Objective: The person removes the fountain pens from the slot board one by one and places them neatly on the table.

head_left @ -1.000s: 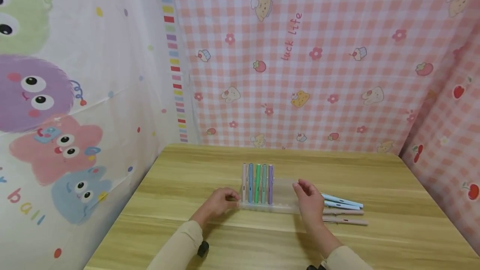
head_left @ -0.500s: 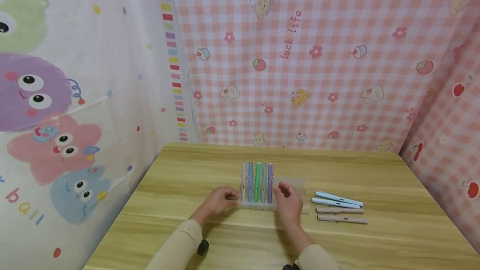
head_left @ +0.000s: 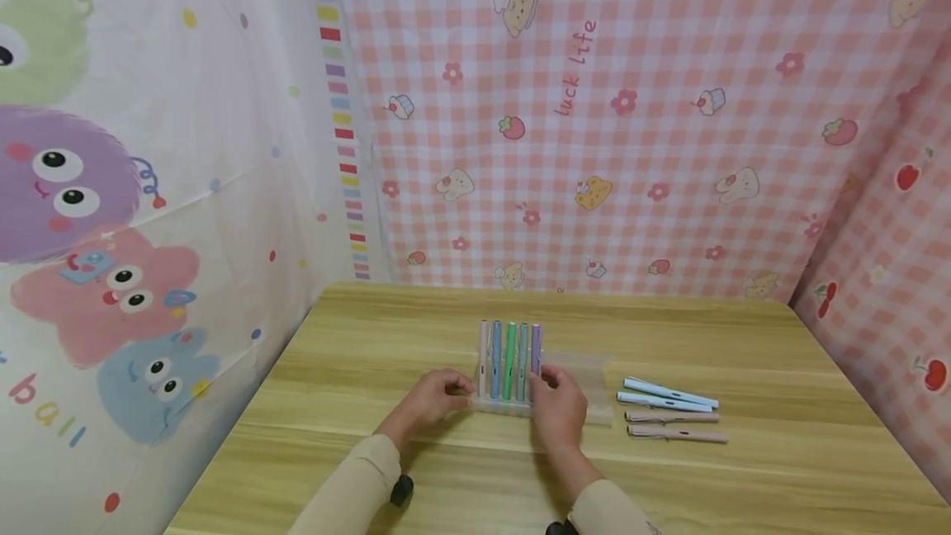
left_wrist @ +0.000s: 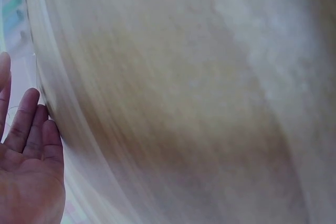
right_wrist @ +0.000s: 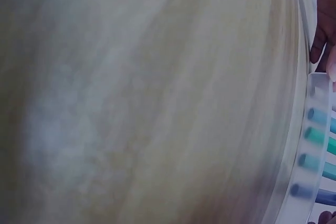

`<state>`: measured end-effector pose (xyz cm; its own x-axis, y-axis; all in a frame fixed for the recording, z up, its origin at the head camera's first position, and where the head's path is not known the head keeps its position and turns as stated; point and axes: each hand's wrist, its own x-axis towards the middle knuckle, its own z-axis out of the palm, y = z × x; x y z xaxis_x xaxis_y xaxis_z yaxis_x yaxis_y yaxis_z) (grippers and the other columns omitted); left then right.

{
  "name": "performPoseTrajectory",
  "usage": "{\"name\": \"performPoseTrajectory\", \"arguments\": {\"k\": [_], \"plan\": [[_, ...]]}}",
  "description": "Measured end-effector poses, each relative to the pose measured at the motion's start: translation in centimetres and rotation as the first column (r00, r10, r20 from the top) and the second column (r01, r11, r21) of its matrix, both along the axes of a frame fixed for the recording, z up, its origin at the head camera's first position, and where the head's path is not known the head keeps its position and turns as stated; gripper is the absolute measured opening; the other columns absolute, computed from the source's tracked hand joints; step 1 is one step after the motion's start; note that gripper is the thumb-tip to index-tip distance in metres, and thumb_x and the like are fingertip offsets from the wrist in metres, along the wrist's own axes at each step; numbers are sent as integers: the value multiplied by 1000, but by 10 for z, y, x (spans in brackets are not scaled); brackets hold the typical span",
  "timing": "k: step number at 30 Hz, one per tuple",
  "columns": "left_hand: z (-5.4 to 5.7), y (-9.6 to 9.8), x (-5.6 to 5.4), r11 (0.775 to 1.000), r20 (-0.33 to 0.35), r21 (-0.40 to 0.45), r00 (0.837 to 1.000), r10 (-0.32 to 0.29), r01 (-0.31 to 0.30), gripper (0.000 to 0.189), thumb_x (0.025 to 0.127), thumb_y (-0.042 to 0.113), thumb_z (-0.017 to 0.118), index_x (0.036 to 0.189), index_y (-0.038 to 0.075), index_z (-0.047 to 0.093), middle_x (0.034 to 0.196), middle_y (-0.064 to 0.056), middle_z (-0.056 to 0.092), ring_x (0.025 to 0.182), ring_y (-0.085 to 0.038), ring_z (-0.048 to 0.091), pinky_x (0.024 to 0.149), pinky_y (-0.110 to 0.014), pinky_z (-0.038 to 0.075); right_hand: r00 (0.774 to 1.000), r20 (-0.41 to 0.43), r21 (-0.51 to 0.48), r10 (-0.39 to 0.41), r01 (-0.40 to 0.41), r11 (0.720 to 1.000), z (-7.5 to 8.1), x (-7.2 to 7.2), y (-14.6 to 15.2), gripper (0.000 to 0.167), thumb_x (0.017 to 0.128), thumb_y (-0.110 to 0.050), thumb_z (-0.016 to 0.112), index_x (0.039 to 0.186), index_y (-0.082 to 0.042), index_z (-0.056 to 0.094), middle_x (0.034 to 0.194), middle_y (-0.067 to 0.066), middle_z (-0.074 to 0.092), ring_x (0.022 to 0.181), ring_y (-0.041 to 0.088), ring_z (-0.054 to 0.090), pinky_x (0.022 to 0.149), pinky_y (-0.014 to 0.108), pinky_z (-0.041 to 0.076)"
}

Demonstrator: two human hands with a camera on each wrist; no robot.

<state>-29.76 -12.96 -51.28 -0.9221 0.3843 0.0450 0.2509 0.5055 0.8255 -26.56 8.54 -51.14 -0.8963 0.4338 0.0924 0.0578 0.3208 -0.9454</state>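
A clear plastic pen holder (head_left: 505,408) lies on the table with several pens in a row. They are greyish pink (head_left: 484,357), blue (head_left: 497,357), green (head_left: 510,360), teal (head_left: 523,357) and purple (head_left: 537,338). My left hand (head_left: 434,399) holds the holder's left end between thumb and index finger; in the left wrist view its other fingers (left_wrist: 39,135) stretch out. At the right end of the row, my right hand (head_left: 560,411) pinches the lower part of the purple pen and covers it there. The right wrist view shows the row's pen ends through the holder's frosted edge (right_wrist: 310,135).
Right of the holder lie two light blue pens (head_left: 669,400) and two greyish pink pens (head_left: 672,433). The holder's bare right part (head_left: 598,395) extends past my right hand. A pink checked cloth (head_left: 594,147) hangs behind the wood-grain table (head_left: 371,329).
My right hand has moved left from the holder's right end to the purple pen, uncovering the loose pens' left ends. My left hand has stayed at the holder's left end.
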Motion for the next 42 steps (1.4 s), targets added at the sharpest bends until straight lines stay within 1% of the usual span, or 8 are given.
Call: {"name": "performPoseTrajectory", "arguments": {"k": [4,7,14,20,25,30,35,42], "plan": [[1,0,1,1000,4,3,1000,-2,2,8,88,2,71,95,4,71,101,-4,67,94,-18,59,89,-40,49,1000,3,56,19,-19,998,-1,-1,0,21,93,-15,69,108,0,72,105,15,71,100,31,63,88,48,49],[2,1,2,1000,7,12,1000,-7,7,8,87,1,72,95,3,70,99,-4,67,92,-16,58,86,-38,49,1000,-8,61,14,-14,998,0,-1,1,20,93,-15,69,106,0,73,102,14,71,96,30,64,85,47,50],[2,0,2,1000,32,18,999,2,-2,9,86,1,73,94,3,70,98,-3,66,89,-14,56,79,-30,49,998,-63,-24,-3,1,1000,1,-3,1,19,95,-18,68,106,-4,72,102,12,72,96,27,64,83,44,51],[2,-2,4,1000,23,12,1000,-11,10,9,86,0,73,95,3,70,97,-2,66,90,-15,57,80,-32,49,992,-120,-99,29,-41,994,9,-3,0,18,95,-18,69,107,-6,72,103,9,72,97,24,64,86,43,52],[0,-2,3,1000,16,7,1000,-12,12,9,86,1,73,94,4,71,98,-2,66,91,-15,58,81,-32,49,973,-208,-52,99,-112,992,22,-3,8,18,93,-16,72,105,-4,72,99,10,72,96,24,65,89,42,52],[0,-1,1,1000,13,2,1000,-5,5,8,87,2,73,94,5,71,99,-2,66,91,-14,57,82,-33,49,936,-275,50,219,-214,976,35,-2,29,18,91,-13,73,105,-2,72,97,10,71,88,21,66,75,27,54],[-3,-1,-1,1000,12,18,1000,-4,4,8,86,0,73,93,4,71,98,-4,66,89,-14,57,80,-32,49,919,-206,111,336,-319,941,38,1,58,17,92,-14,73,105,-4,73,94,7,70,78,15,59,64,21,49],[-4,-1,-1,1000,15,28,1000,0,-1,7,86,1,73,92,4,70,97,-4,67,89,-14,57,78,-30,49,894,-74,145,443,-429,891,38,6,101,20,94,-18,70,108,-3,73,96,7,69,81,14,59,67,24,51]]}}
